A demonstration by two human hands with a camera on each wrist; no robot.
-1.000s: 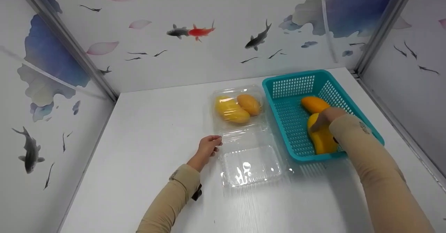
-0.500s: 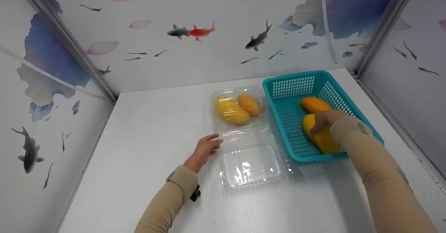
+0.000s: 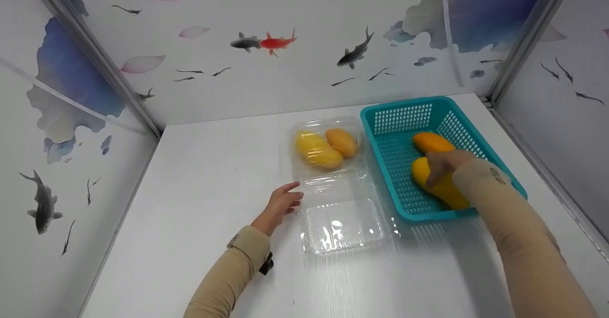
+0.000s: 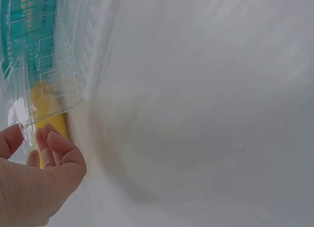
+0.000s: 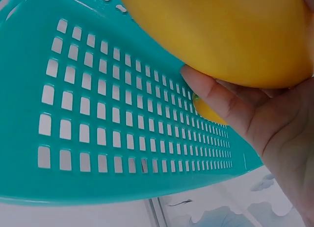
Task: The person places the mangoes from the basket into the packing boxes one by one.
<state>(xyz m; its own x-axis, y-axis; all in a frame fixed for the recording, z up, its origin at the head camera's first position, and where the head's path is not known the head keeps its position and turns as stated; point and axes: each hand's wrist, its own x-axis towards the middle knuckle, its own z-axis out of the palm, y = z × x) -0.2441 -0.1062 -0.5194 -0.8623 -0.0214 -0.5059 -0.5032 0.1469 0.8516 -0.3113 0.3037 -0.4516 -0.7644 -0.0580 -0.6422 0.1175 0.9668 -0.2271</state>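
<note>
In the head view my right hand (image 3: 446, 162) reaches into the teal plastic basket (image 3: 387, 175) and grips a large yellow mango (image 3: 449, 192). The right wrist view shows this mango (image 5: 221, 36) against my fingers and palm. Behind it in the basket lies an orange mango (image 3: 432, 141). A clear plastic clamshell box (image 3: 342, 227) lies unfolded left of the basket. Its far half holds a yellow mango (image 3: 316, 151) and a smaller orange mango (image 3: 343, 143). My left hand (image 3: 278, 204) is at the box's left edge, fingers loosely extended, thumb and fingers apart.
The white table (image 3: 214, 175) is bounded by a back wall (image 3: 285, 84) and side walls printed with fish and petals. The basket's right side stands near the right wall. A strip of table separates the box from the front.
The yellow mango in the basket has turned under my right hand, its upper end shifting left. My left fingers have loosened and spread at the box's edge.
</note>
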